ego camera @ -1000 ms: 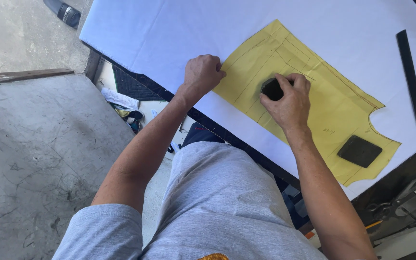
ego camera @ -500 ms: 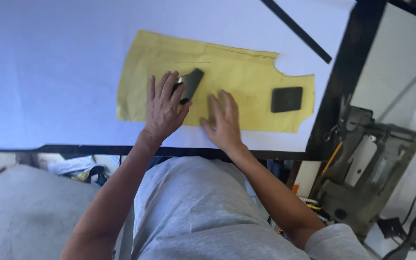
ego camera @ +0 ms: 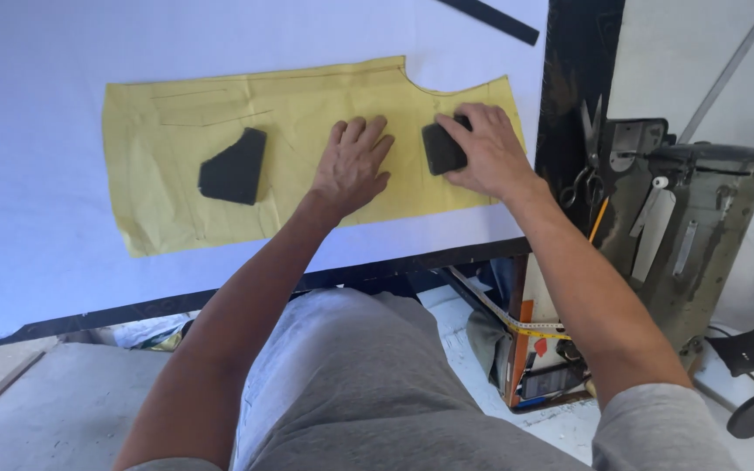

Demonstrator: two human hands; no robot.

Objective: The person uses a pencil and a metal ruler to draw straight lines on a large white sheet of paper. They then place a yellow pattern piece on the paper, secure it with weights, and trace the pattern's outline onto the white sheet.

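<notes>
A yellow paper pattern piece (ego camera: 176, 131) lies flat on white fabric (ego camera: 37, 253) spread over a table. My left hand (ego camera: 353, 166) presses flat on the middle of the pattern, fingers spread, holding nothing. To its right, my right hand (ego camera: 487, 150) grips a small black block weight (ego camera: 441, 148) resting on the pattern's right end. A second black weight (ego camera: 235, 167), with an angled shape, sits alone on the pattern's left part, clear of both hands.
A black ruler (ego camera: 490, 19) lies at the far edge of the fabric. The table's dark frame (ego camera: 579, 78) runs down the right side. Beyond it stands an old grey-green machine (ego camera: 687, 227) with scissors (ego camera: 588, 153) hanging on it. A measuring tape (ego camera: 517, 324) hangs below the table edge.
The view has shifted. My left hand left the angled weight on the pattern's left part and moved to the middle. My right hand moved right onto the block weight.
</notes>
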